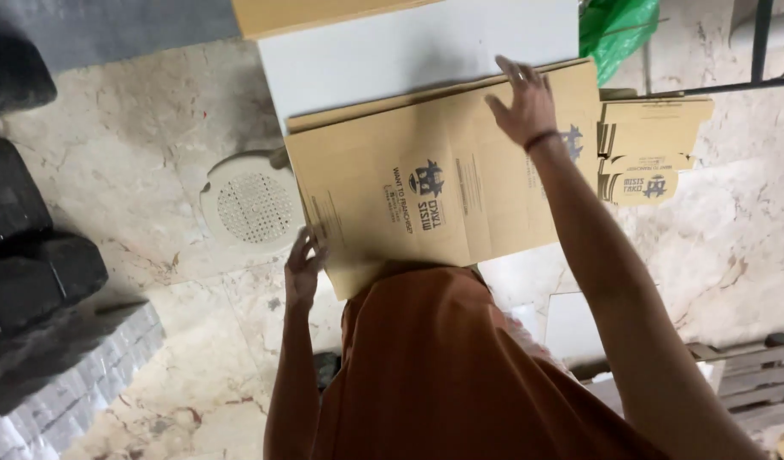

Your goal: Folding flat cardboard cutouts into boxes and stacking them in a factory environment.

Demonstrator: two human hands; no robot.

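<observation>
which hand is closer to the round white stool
Left. The left hand grips the flat cardboard box at its lower corner, right beside the round white stool. The right hand rests on the box's far edge, well away from it.

Two hands are showing: the left hand point(303, 264) at about eight o'clock, the right hand point(521, 104) at about one o'clock; one large flattened cardboard box point(426, 183) is lying at the centre; one stack of smaller folded cartons point(652, 149) is sitting at three o'clock, its pieces too tight to count; one white desk point(409, 47) is showing at twelve o'clock; one round perforated cream cover point(251, 204) is resting at nine o'clock; one green plastic bag point(613, 25) is appearing at one o'clock.
</observation>
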